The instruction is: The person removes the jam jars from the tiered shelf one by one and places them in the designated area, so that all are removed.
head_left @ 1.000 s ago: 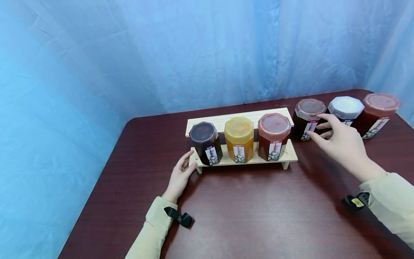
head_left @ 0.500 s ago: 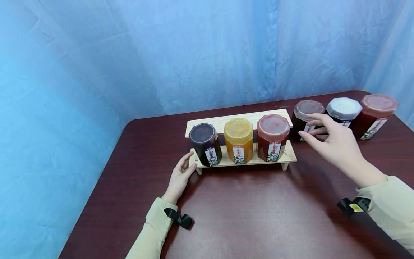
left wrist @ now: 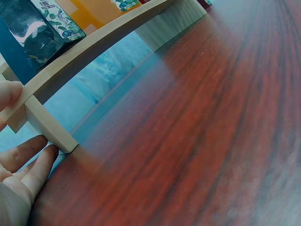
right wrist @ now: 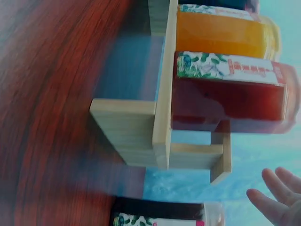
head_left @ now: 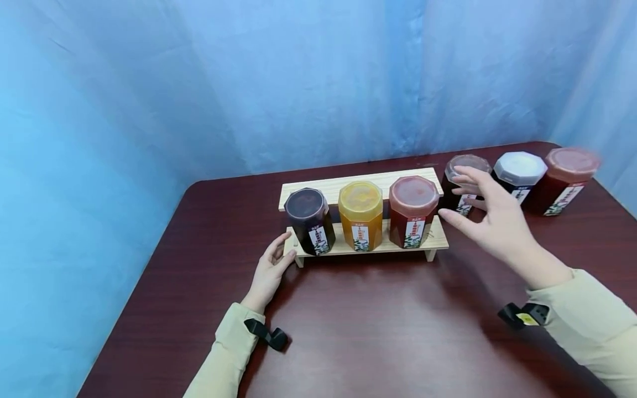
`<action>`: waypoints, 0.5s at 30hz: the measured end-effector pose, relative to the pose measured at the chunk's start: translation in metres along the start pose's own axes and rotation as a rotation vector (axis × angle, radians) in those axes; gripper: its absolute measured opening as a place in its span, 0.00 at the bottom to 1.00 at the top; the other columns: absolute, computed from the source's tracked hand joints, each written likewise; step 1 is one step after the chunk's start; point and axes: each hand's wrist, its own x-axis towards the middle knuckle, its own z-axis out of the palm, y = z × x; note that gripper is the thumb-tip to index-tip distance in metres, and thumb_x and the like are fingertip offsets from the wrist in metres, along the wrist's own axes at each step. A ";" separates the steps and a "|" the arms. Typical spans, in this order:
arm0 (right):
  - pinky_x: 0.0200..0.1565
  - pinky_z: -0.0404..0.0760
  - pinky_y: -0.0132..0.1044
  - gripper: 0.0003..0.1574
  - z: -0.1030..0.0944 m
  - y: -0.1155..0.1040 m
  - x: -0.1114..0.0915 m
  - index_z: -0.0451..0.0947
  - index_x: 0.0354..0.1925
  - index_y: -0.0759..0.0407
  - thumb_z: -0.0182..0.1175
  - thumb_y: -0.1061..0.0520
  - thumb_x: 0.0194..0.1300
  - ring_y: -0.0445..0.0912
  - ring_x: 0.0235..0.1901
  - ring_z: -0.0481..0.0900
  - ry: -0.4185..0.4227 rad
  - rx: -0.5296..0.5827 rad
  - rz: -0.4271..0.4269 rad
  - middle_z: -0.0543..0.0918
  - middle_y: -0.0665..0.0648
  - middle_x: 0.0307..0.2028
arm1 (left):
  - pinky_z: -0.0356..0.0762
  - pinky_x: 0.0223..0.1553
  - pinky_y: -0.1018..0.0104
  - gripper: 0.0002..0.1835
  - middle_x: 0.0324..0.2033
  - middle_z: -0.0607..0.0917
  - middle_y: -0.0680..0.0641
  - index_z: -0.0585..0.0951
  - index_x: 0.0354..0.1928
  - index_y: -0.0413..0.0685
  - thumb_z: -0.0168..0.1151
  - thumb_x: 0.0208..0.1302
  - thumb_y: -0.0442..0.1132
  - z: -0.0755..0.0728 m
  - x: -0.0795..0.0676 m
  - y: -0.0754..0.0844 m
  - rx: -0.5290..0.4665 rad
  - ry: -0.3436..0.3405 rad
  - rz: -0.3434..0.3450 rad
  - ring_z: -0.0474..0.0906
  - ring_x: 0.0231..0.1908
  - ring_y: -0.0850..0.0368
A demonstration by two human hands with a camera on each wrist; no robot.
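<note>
A two-step wooden rack point(head_left: 438, 235) carries three jars on its lower step: dark purple point(head_left: 311, 221), yellow point(head_left: 361, 215) and red point(head_left: 413, 213). My left hand point(head_left: 264, 273) holds the rack's left end. In the left wrist view a fingertip point(left wrist: 9, 94) presses the step's edge while other fingers touch the leg point(left wrist: 49, 125). Past the rack's right end, my right hand point(head_left: 497, 221) hovers with spread fingers, holding nothing. Its thumb is near the red jar, and it partly hides a dark jar point(head_left: 463, 202). The right wrist view shows its fingertips point(right wrist: 275, 190) apart from the jars.
Beyond the dark jar stand a white-lidded jar point(head_left: 520, 171) and another red jar point(head_left: 567, 179) on the dark red table point(head_left: 373, 331). The rack's upper step point(head_left: 358, 185) bears no jars. A blue curtain point(head_left: 298, 83) hangs behind the table.
My right hand has moved left, away from the dark jar and towards the rack's red jar, its fingers spreading wider. The left hand keeps its place on the rack; the view has shifted slightly.
</note>
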 end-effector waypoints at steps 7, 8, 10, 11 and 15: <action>0.55 0.75 0.42 0.51 0.014 -0.004 0.006 0.65 0.65 0.60 0.75 0.63 0.43 0.51 0.54 0.73 -0.089 -0.028 -0.078 0.73 0.63 0.57 | 0.70 0.50 0.79 0.27 0.63 0.71 0.38 0.65 0.68 0.48 0.55 0.68 0.36 -0.001 0.002 -0.001 0.024 -0.002 -0.016 0.74 0.52 0.66; 0.55 0.75 0.47 0.51 0.017 -0.004 0.007 0.65 0.65 0.60 0.76 0.63 0.43 0.54 0.55 0.72 -0.104 -0.025 -0.075 0.73 0.63 0.58 | 0.70 0.50 0.79 0.27 0.63 0.71 0.38 0.65 0.68 0.49 0.55 0.68 0.36 -0.002 0.002 0.000 0.029 -0.002 -0.016 0.73 0.55 0.63; 0.54 0.73 0.54 0.52 0.022 -0.004 0.007 0.64 0.65 0.60 0.76 0.62 0.42 0.54 0.56 0.71 -0.124 -0.012 -0.065 0.72 0.62 0.58 | 0.68 0.51 0.82 0.27 0.65 0.69 0.40 0.64 0.68 0.50 0.55 0.69 0.38 -0.004 0.002 0.000 0.048 -0.013 -0.017 0.68 0.62 0.58; 0.55 0.73 0.54 0.52 0.024 -0.004 0.006 0.64 0.65 0.60 0.76 0.62 0.42 0.53 0.57 0.70 -0.133 -0.004 -0.059 0.71 0.62 0.58 | 0.67 0.52 0.82 0.27 0.66 0.67 0.41 0.64 0.69 0.50 0.55 0.69 0.39 -0.005 0.002 0.000 0.056 -0.020 -0.017 0.64 0.64 0.56; 0.58 0.71 0.52 0.52 0.028 0.000 0.004 0.64 0.65 0.58 0.77 0.62 0.42 0.48 0.57 0.68 -0.159 0.037 -0.042 0.70 0.60 0.57 | 0.64 0.52 0.85 0.29 0.69 0.63 0.43 0.62 0.70 0.50 0.55 0.69 0.42 -0.005 0.003 -0.001 0.082 -0.049 -0.020 0.56 0.69 0.51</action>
